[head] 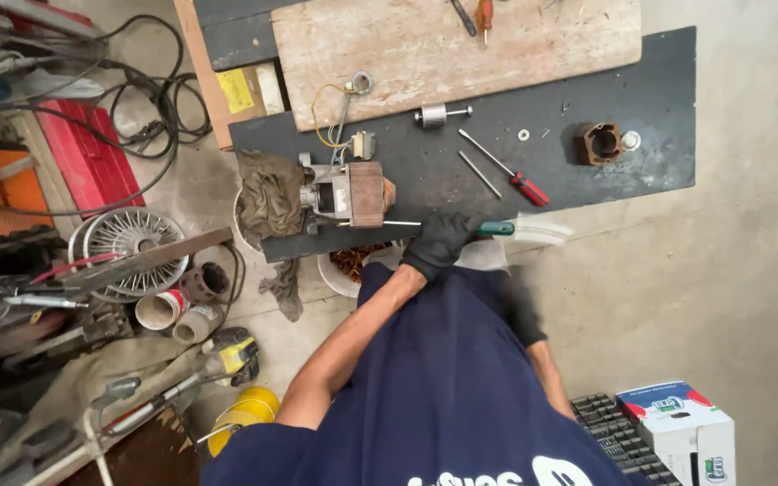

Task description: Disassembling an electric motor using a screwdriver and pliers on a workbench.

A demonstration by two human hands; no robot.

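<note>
Near right on the floor: a white carton with red and blue print, beside a dark plastic grid. Near left: yellow-bodied power tool, a yellow container, a wire fan guard. Right hand, black glove, hangs below the tabletop edge against the body; can't tell if its fingers are curled or spread. Left hand, also gloved, is clamped around a green-handled screwdriver at the near edge, shaft lying flat and pointing left, tip at or touching the motor. Motor sits at the tabletop's near-left corner, just right of a brown rag draped over the edge. My read: the motor is heavy and rigid with a laminated steel core and copper windings; grip the block body or the metal end bracket, not the thin yellow leads, which look easy to tear. The screwdriver is light and stiff; the handle gives a sure grip even gloved. Below the edge is a white bowl with copper wire. Mid tabletop: red-handled screwdriver, a bare rod, a small rotor, a washer, and a brown housing at right. Farther: a worn plank, and at far left a small box with a yellow square label. Red crate and black cables far left.
</note>
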